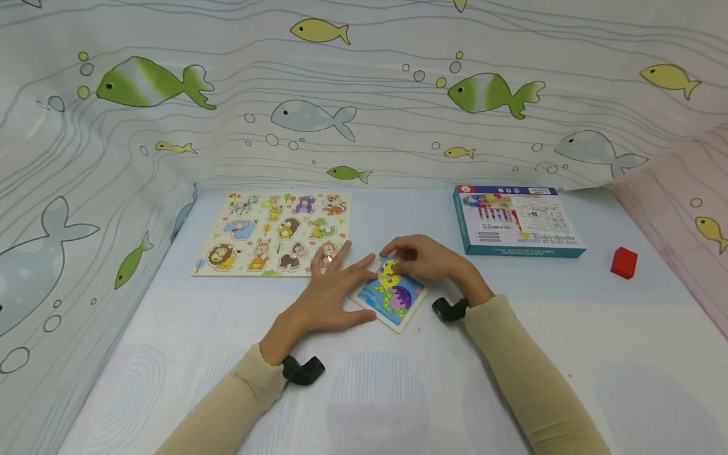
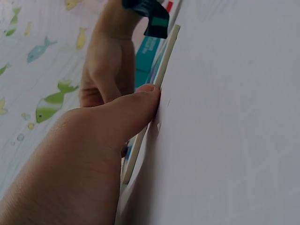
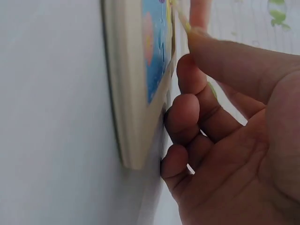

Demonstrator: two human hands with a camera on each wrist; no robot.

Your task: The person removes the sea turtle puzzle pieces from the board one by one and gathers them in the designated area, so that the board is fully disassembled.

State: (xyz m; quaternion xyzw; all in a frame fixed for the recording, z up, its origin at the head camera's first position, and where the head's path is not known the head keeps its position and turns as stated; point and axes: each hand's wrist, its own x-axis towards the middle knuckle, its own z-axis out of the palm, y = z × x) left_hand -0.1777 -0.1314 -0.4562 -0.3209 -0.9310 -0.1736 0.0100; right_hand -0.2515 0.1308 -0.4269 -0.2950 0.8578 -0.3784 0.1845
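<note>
A small square puzzle board (image 1: 372, 297) lies near the centre of the frame, turned cornerwise, its blue picture showing a yellow-headed creature with a purple patch. The right hand (image 1: 418, 259) reaches over its upper corner, thumb and forefinger narrowed in a pinch on a yellow puzzle piece (image 1: 388, 270); in the right wrist view the other fingers curl beside the board's edge. The left hand (image 1: 335, 291) lies along the board's left side, fingers spread wide and holding nothing, its thumb pressed to the lower-left edge.

To handle the piece well, I would brace the board with the left thumb and fingertips so that it cannot slide, hold the thin piece by its rim, and turn it gently rather than force it. The curled fingers could hide the outline from above.

At left centre, a larger animal puzzle board (image 1: 216, 230) bears printed animals, among them a lion, a hippo and a crocodile, laid out in rows. The flat box (image 1: 517, 227) at upper right shows a printed face; its contents are hidden. A red block (image 1: 624, 263) sits at far right.
</note>
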